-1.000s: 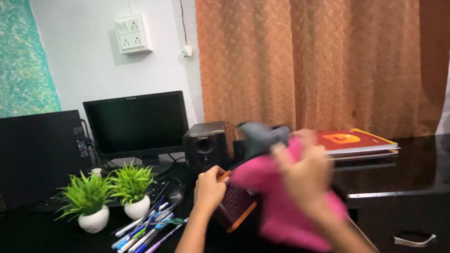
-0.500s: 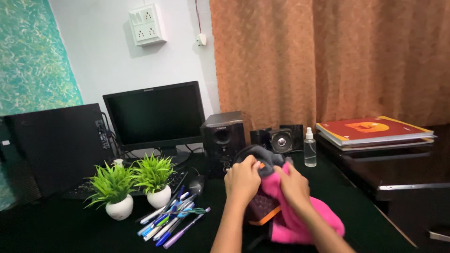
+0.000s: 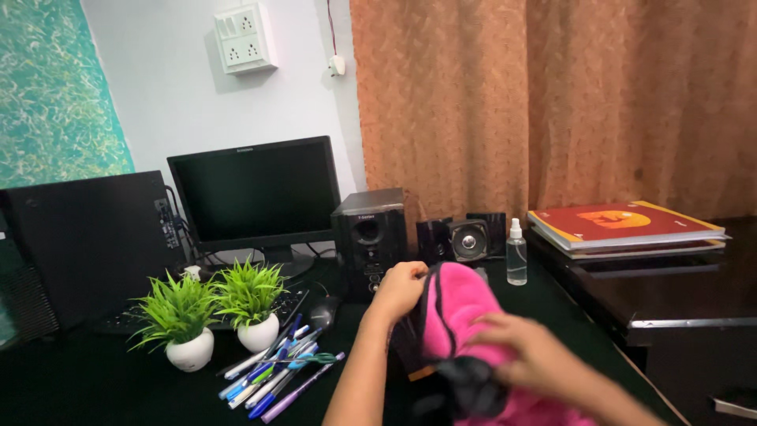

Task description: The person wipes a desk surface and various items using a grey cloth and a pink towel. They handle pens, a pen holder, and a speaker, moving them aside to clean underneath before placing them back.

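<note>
My left hand [image 3: 400, 290] is closed on the upper edge of a dark, flat object [image 3: 410, 347], holding it upright near the front edge of the desk [image 3: 95, 386]. My right hand [image 3: 530, 356], blurred, presses the pink cloth [image 3: 461, 312] against it with bent fingers; I cannot tell how tightly they close. The cloth covers most of the object, so I judge the wiping to be under way, not finished.

Counts: two potted plants [image 3: 180, 315], one monitor [image 3: 256, 197], one large speaker [image 3: 369, 237] with two small ones [image 3: 469, 239] toward the back edge, one spray bottle [image 3: 516, 254], one mouse [image 3: 322, 314], one stack of books [image 3: 623, 229] at the right. The loose pens [image 3: 272, 375] at the front overlap too much to count.
</note>
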